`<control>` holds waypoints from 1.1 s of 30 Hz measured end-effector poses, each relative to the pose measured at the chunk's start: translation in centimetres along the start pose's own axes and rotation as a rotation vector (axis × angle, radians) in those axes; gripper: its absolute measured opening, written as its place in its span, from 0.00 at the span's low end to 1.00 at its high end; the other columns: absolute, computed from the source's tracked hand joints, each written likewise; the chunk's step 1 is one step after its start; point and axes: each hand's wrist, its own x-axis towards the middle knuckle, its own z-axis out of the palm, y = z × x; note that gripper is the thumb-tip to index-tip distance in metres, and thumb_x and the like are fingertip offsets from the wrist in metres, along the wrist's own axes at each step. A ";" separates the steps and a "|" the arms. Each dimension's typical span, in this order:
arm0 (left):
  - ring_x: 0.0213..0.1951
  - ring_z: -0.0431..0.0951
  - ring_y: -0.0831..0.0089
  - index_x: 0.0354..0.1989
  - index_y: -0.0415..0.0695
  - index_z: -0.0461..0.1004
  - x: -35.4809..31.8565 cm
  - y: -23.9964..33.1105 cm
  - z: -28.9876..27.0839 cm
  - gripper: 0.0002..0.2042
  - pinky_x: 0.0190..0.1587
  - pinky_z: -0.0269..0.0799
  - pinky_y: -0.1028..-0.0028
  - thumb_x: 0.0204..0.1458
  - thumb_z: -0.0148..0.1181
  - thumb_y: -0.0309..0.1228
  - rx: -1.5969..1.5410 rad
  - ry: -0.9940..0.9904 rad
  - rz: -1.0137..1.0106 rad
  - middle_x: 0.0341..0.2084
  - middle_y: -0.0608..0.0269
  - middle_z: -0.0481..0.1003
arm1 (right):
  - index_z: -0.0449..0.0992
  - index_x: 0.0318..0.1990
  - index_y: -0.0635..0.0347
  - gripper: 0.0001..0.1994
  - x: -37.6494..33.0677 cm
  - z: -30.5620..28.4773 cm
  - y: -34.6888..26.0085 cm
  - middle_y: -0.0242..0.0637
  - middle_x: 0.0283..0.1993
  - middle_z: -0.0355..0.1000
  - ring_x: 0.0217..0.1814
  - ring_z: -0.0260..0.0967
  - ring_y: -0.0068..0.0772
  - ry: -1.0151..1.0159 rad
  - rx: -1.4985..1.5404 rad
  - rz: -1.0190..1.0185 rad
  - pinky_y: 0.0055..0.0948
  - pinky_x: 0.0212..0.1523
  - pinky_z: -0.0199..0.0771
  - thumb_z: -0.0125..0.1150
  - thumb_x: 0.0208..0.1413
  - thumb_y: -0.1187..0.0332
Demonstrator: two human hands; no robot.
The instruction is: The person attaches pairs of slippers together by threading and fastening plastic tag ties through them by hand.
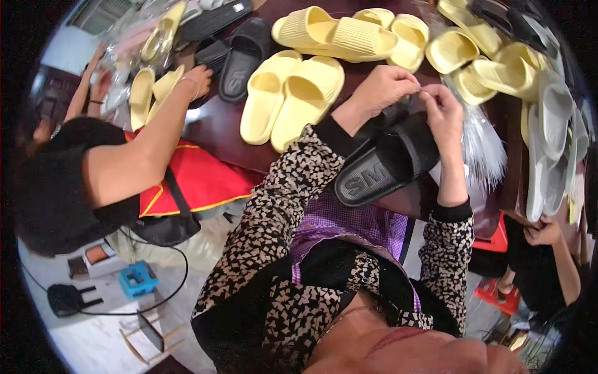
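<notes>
Toward eleven o'clock a co-worker's hand (199, 82) is reaching in; yellow slides (315, 93) are lying at twelve. At half past one the left hand (387, 90) is pinching, the black slide (380, 163) is lying at half past two, and at two the right hand (446, 112) is pinching too; I cannot tell what they grip.

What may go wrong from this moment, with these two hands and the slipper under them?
The left hand and right hand nearly meet at the fingertips; anything pinched there is too small to make out and might drop unnoticed. The black slipper below lies by the table's near edge, so either hand could perhaps knock it down.
</notes>
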 end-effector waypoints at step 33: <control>0.37 0.74 0.79 0.45 0.36 0.73 1.3 -0.4 -2.9 0.13 0.40 0.70 0.79 0.51 0.57 0.27 0.405 0.143 0.357 0.35 0.63 0.75 | 0.75 0.40 0.65 0.07 1.0 -2.0 0.0 0.35 0.35 0.74 0.37 0.70 0.25 0.140 -0.038 -0.145 0.24 0.39 0.71 0.58 0.54 0.75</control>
